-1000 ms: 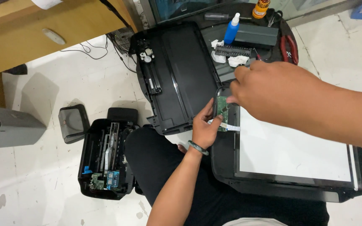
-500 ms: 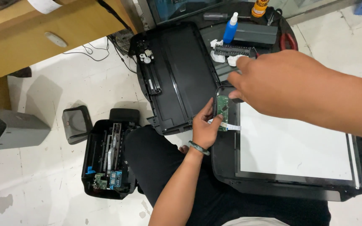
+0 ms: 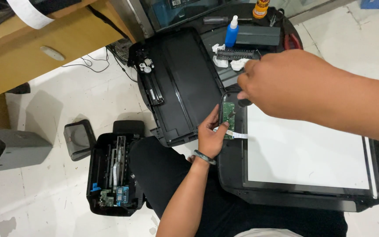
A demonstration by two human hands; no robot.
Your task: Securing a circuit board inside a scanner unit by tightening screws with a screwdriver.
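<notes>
Head cam: left hand (image 3: 210, 137) pinches green circuit board (image 3: 229, 113) steady; right hand (image 3: 281, 83) clenched on screwdriver (image 3: 243, 103), driving its screw.

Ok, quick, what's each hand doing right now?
Left hand: fingers steadying the green circuit board.
Right hand: closed on a dark tool handle above the board.

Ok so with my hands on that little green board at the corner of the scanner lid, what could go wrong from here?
1. The white ribbon cable runs out from under your left hand; a tug on the green circuit board might crease or tear it.
2. Your right hand holds a dark tool over the board; a slip could gouge it.
3. The scanner lid rests across your lap, so it may tilt or slide.
</notes>
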